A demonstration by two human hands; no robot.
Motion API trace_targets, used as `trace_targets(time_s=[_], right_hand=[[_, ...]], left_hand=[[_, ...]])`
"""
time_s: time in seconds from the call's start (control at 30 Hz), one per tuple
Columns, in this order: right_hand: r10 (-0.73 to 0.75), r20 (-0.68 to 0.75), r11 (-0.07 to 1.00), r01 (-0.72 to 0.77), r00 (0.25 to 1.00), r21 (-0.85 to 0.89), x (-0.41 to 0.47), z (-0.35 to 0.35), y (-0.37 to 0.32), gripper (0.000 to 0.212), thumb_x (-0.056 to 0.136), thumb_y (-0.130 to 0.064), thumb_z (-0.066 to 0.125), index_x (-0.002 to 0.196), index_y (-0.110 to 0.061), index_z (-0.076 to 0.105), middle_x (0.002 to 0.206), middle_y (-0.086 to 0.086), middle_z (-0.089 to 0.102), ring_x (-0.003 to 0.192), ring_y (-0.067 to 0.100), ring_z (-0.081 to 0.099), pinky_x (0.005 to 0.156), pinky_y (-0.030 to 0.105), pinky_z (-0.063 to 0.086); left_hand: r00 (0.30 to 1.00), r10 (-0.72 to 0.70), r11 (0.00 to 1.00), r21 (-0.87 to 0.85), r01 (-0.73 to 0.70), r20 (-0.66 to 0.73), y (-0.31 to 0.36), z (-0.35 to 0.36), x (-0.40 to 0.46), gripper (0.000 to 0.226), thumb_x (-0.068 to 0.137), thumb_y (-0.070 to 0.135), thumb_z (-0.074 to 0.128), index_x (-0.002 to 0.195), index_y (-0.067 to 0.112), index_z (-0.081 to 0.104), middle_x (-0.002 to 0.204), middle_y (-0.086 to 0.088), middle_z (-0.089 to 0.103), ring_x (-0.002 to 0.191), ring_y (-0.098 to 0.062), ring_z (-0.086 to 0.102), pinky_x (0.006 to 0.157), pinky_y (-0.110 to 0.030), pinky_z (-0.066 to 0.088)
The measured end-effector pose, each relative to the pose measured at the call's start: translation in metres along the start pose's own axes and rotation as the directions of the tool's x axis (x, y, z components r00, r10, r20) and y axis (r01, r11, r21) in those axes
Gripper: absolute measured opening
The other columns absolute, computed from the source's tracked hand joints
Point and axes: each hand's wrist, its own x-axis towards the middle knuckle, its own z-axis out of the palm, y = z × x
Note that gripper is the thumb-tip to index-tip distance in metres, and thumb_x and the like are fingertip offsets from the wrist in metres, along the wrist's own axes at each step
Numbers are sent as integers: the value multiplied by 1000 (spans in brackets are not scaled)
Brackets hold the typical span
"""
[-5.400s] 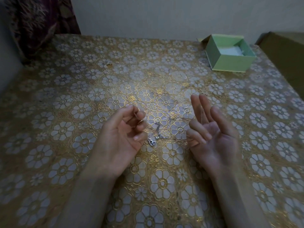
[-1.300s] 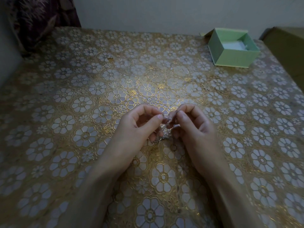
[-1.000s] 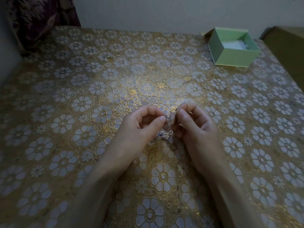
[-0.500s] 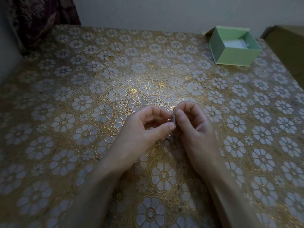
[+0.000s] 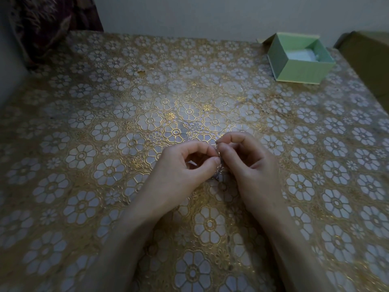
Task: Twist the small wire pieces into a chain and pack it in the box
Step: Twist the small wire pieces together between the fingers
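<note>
Table [image 5: 105, 131] under a gold floral cover, dimly lit; dark patterned fabric [image 5: 48, 20] at the far left corner. Green box [image 5: 299, 70] open at the far right, well apart from the work, pale lining visible inside, nothing else discernible in it.

Left hand [image 5: 179, 175] and right hand [image 5: 250, 165] brought together at table centre, thumb and forefinger of each closed narrowly, tips meeting. Wire pieces [image 5: 219, 161] pinched between those tips, mostly hidden; a short length of linked metal hanging just below toward the cover. Number of links not legible.

Judged very light, thin and springy: likely to bend under light pressure, prone to slipping from fingertips and hard to find again on the patterned cover. Best held close to the joint being twisted, one fingertip pinch on each side, with short turns. Assembled length likely limp; better gathered in a small heap than lifted by one end when boxed.
</note>
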Motion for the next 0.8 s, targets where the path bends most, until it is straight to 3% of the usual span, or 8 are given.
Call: trace_targets(time_s=[0.2, 0.27, 0.33, 0.43, 0.6, 0.8], right_hand=[[-24, -94, 994, 14, 995, -111, 0, -4, 1, 12, 82, -20, 58, 83, -30, 65, 99, -8, 58, 85, -4, 54, 68, 12, 41], [-25, -71, 988, 14, 997, -151, 0, -6, 0, 8, 82, -22, 59, 82, -25, 66, 94, -10, 58, 85, 0, 54, 65, 17, 42], [-37, -21, 981, 32, 999, -190, -1, -5, 0, 5, 80, -27, 62, 80, -23, 65, 88, -11, 59, 83, 5, 54, 63, 24, 42], [-49, 56, 974, 60, 997, -216, -2, -1, 1, 5, 77, -36, 60, 79, -31, 62, 84, -15, 58, 79, 8, 53, 61, 23, 39], [-14, 41, 989, 20, 999, -143, -2, -3, 0, 7, 78, -22, 66, 75, -27, 63, 80, -5, 60, 73, 10, 55, 62, 30, 43], [136, 60, 978, -144, 989, 152, -1, -7, 0, 6, 77, -13, 56, 72, -14, 58, 66, -10, 58, 59, -1, 52, 56, 12, 41]], left_hand=[[999, -35, 997, -75, 36, 13, 2, -1, 0, 7, 85, 14, 62, 80, 14, 66, 65, 10, 58, 62, -8, 50, 60, -21, 41], [999, -46, 991, -127, 42, -23, 2, -4, 0, 5, 85, 13, 62, 84, 13, 67, 60, 16, 59, 58, 4, 52, 59, -10, 42], [998, -43, 984, -172, 34, -47, 2, -6, 0, 5, 84, 12, 62, 85, 13, 67, 58, 18, 60, 56, 7, 54, 58, -6, 42], [999, -21, 986, -166, 14, -39, 3, -5, 0, 6, 85, 8, 59, 86, 11, 65, 52, 18, 58, 52, 7, 53, 54, -4, 39], [997, -3, 994, -112, -5, -73, 2, -5, 0, 5, 85, 10, 61, 85, 10, 65, 52, 19, 56, 51, 5, 50, 53, -5, 38], [999, -1, 994, -106, -3, -40, 1, -4, 0, 4, 85, 6, 61, 82, 6, 64, 61, 13, 64, 59, 4, 56, 58, -8, 44]])
